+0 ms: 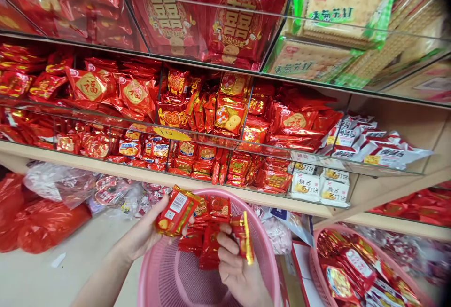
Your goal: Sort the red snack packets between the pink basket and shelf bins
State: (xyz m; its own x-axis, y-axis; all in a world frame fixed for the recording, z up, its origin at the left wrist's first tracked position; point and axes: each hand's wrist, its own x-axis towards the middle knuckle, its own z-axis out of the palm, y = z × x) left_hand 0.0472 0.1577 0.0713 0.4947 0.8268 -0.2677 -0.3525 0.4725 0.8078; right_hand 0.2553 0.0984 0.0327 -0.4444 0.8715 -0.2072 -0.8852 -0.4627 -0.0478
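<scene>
My left hand [148, 232] is closed round red and gold snack packets [176, 208], the front one showing a white barcode label. Over the right part of a pink basket [146, 274], my right hand [236, 260] grips a red packet with a yellow edge [243, 236]. Between the hands, more red packets [210, 246] lie inside the basket, against its far side. The basket stands below the lowest visible shelf, and its mesh bottom shows in front of the packets.
Glass-fronted shelves [197, 182] of red, white and green packaged biscuits span the view. A second pink basket [319, 269] full of packets stands at the lower right. Red plastic bags [52, 224] lie at the left. A scrap of white paper [58, 260] is on the floor.
</scene>
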